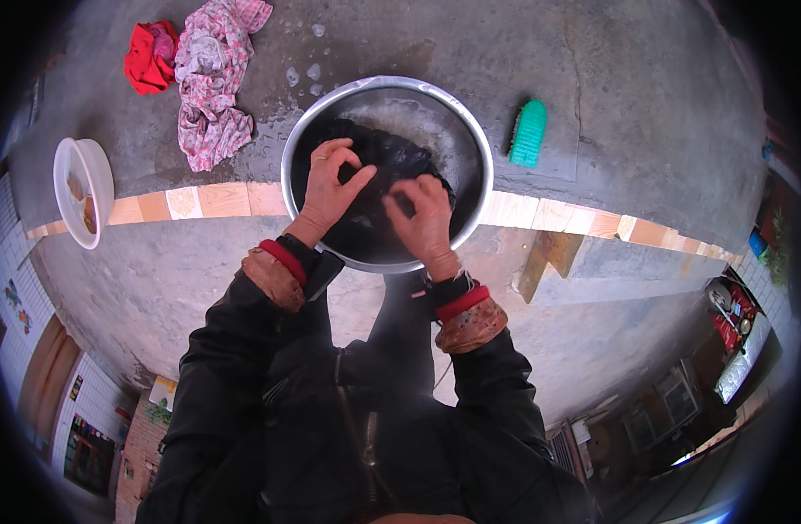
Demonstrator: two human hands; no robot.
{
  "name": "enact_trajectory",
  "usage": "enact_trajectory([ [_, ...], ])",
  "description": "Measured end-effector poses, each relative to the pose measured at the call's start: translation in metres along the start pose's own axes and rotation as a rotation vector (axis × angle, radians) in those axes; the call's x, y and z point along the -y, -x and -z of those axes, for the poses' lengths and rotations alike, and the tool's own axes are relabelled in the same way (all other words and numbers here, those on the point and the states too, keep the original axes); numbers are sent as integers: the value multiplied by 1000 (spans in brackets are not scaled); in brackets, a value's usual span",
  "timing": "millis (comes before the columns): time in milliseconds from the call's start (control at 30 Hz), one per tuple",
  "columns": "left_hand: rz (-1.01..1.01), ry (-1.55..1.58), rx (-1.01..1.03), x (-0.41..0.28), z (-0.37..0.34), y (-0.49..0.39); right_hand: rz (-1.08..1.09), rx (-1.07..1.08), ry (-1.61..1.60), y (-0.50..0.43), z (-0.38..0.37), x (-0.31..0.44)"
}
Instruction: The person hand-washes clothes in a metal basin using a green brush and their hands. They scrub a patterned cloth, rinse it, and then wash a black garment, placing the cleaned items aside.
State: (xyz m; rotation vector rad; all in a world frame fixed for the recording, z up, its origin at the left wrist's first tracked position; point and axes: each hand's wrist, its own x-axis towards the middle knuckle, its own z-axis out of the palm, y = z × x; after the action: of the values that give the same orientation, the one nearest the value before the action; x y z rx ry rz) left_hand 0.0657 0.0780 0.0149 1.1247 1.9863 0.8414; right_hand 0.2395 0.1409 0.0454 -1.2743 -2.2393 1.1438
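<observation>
A round metal basin (pixel 476 226) stands before me on the edge of the raised concrete. Inside it lies a wet, dark cloth (pixel 400 154), with some greyish water or suds (pixel 433 124) at the far side. My left hand (pixel 332 187) is over the left part of the cloth, thumb and fingers curled towards each other. On the right, my right hand (pixel 423 213) is bent in a similar way and slightly blurred. Dark material shows between the fingers of both hands. Whether either hand grips a fold of it cannot be made out.
Right of the basin lies a green scrubbing brush (pixel 529 134), bristles facing left. A pink-and-white patterned cloth (pixel 210 98) and a red cloth (pixel 148 59) lie at the upper left. A white plastic bowl (pixel 104 177) rests near the tiled edge (pixel 223 198).
</observation>
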Motion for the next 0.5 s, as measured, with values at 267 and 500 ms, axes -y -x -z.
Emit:
enact_trajectory([
  [267,25,-585,166,42,-46,-8,-195,38,524,-5,-81,-41],
  [500,38,-497,102,55,-52,-49,-354,148,365,-56,-85,-72],
])
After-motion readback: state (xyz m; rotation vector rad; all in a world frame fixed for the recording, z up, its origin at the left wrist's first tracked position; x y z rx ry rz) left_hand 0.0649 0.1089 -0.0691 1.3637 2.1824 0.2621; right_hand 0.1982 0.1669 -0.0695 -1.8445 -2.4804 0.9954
